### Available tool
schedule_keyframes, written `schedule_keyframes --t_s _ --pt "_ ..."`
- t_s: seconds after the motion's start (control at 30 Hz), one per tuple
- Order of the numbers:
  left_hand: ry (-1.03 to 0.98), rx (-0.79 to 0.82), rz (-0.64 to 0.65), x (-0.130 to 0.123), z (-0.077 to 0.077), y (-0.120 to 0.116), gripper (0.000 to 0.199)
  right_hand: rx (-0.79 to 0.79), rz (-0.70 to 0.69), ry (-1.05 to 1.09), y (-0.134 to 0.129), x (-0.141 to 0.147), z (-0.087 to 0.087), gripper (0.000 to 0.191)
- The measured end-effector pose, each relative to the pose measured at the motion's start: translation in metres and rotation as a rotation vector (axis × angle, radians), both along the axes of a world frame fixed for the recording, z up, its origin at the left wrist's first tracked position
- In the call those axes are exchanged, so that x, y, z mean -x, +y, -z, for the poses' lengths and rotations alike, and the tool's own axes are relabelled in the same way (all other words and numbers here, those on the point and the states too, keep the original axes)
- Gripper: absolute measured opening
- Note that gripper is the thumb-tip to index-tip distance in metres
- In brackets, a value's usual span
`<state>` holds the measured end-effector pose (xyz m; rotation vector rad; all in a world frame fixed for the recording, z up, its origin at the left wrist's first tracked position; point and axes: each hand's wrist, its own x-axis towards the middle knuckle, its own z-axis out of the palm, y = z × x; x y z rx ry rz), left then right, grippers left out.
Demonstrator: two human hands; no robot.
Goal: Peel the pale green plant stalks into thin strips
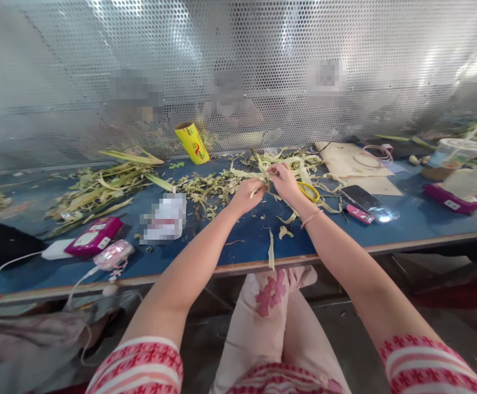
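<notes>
My left hand (250, 196) and my right hand (281, 179) are close together over a pile of pale green plant strips (291, 161) on the blue table (205, 249). The fingers of both hands are bent and closed on pale strips, whose ends show between and above them. Left of my hands spreads a heap of small curled plant scraps (209, 189). A yellow ring-shaped handle (308, 191) shows beside my right wrist, partly among the strips.
A yellow tube (192, 143) leans near the perforated metal wall (271, 65). Longer leaves (111, 183), a purple packet (94, 236) and a pink case (114, 255) are on the left. A phone (359, 196), another purple packet (454, 198) and a drink cup (454, 156) are on the right.
</notes>
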<state>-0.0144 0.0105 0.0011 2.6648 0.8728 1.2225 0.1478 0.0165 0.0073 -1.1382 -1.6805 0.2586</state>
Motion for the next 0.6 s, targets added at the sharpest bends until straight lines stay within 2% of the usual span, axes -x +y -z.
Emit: schedule_keyframes --t_s 0.07,0.13,0.23,0.33,0.6 --pt "0.014 0.029 0.005 -0.0007 -0.0014 -0.0017 0.020 0.005 -0.027 -0.013 0.0010 0.0011 0.0028 0.018" --pt "0.022 0.061 -0.005 -0.0014 -0.0033 -0.0038 0.020 0.073 -0.042 -0.019 0.0015 0.0022 0.0056 0.017" --pt "0.031 0.086 -0.026 -0.0023 -0.0053 -0.0063 0.021 0.147 -0.052 -0.014 0.0016 0.0028 0.0078 0.022" --pt "0.044 0.096 -0.019 -0.0035 -0.0044 -0.0069 0.021 0.135 -0.045 -0.005 0.0006 0.0024 0.0068 0.030" --pt "0.086 0.097 -0.020 -0.0047 0.0002 -0.0035 0.026 0.176 -0.033 -0.007 -0.0037 0.0037 -0.0002 0.024"
